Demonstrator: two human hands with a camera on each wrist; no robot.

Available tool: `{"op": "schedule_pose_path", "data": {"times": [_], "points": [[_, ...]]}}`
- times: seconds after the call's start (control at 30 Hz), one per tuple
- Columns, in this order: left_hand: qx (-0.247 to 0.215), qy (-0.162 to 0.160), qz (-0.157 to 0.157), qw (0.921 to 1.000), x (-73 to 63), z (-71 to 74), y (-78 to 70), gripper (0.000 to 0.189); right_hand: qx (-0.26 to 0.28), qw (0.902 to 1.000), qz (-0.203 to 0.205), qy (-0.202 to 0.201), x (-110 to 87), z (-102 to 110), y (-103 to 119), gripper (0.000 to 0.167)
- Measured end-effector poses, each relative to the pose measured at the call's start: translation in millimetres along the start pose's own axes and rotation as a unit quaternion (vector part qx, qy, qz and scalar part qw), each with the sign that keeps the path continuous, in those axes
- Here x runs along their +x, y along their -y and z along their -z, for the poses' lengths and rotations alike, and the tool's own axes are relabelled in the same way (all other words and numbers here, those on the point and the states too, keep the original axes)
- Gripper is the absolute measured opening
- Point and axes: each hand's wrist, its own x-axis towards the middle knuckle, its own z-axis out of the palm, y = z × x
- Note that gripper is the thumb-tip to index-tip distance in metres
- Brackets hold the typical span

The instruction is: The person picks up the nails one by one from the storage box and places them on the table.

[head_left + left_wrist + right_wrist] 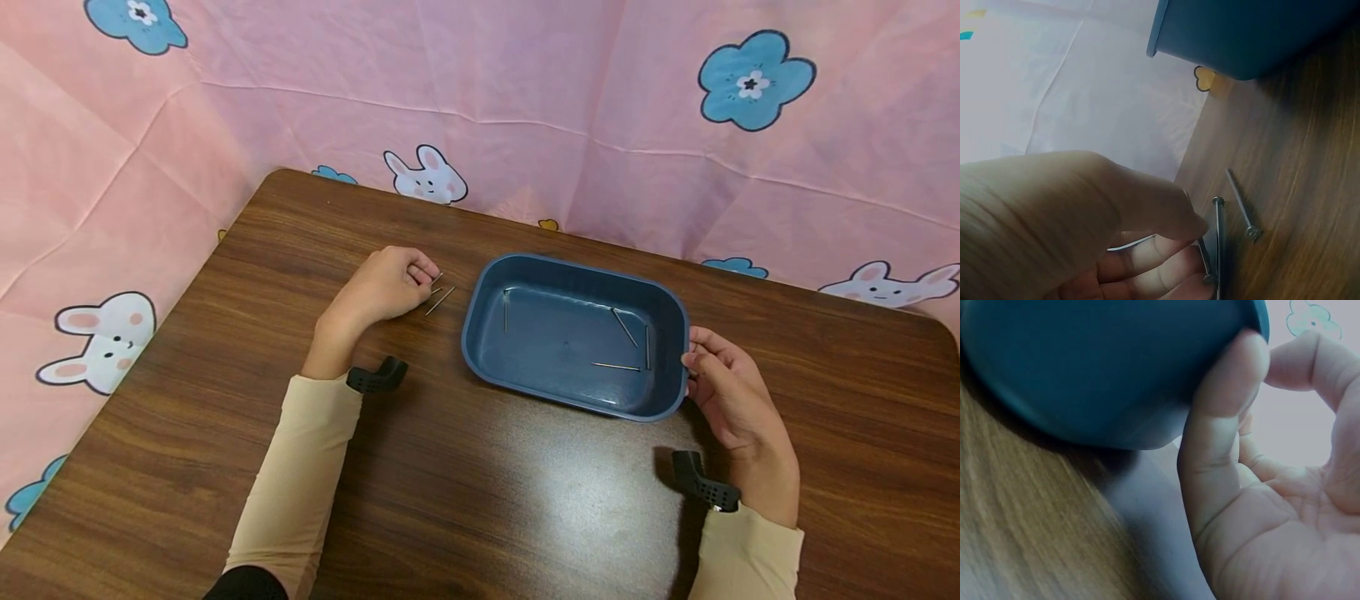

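Note:
My left hand (390,282) is left of the blue plastic bin (555,398), low over the table. Its thumb and fingers pinch a thin metal nail (1205,253), while a second shiny sliver (1132,244) shows across the curled fingers behind the thumb. Close to the fingertips lie a loose nail (441,301) and another nail (1220,244), partly cut off by the view's lower edge. At the bin's right end, my right hand (731,387) grips the rim between thumb and fingers. Inside the bin, several nails lie scattered, one nail (506,311) at the left and the others toward the right.
The brown wood-grain table (480,500) ends at the back against a pink printed cloth (517,67) with rabbits and blue flowers. Black wrist mounts sit on both forearms, such as the left mount (377,376).

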Motion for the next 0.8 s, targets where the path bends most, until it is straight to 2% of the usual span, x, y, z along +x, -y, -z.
{"op": "schedule_pose_path", "data": {"times": [0.8], "points": [[0.019, -0.011, -0.003, 0.9998, 0.9, -3.6, -0.8, 0.024, -0.004, 1.0, 0.001, 0.003, -0.4, -0.9, 1.6, 0.027]]}}
